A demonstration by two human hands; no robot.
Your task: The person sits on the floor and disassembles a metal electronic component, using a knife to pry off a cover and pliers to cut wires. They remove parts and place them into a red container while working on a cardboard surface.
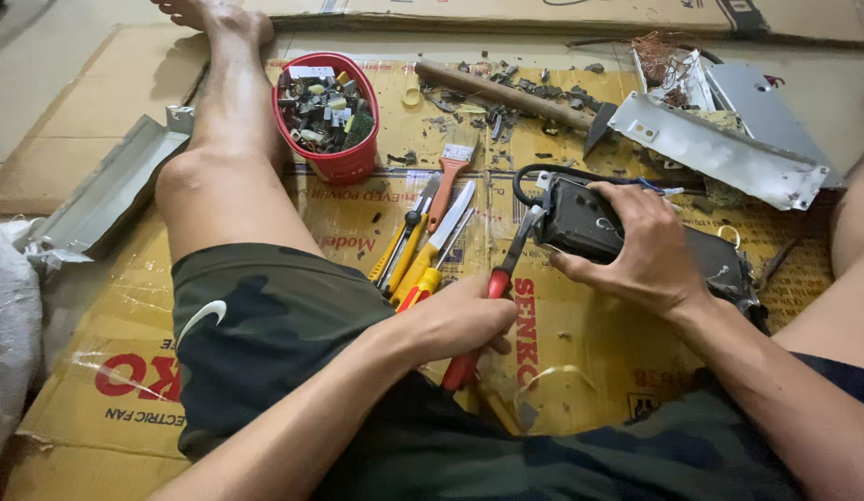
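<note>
The left hand (460,320) grips red-handled pliers (492,301), their nose at the black power-supply unit (590,223), which the right hand (641,246) clamps on the cardboard floor mat (580,325). This looks like prying it open, calling for steady leverage.

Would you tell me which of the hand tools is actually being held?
The red-handled pliers, gripped in the left hand, jaws at the black device. The yellow screwdrivers and brush lie loose.

A red bucket (332,116) of scrap parts, a hammer (511,95), a paintbrush (448,176) and bent metal panels (720,144) lie on cardboard (116,371).
</note>
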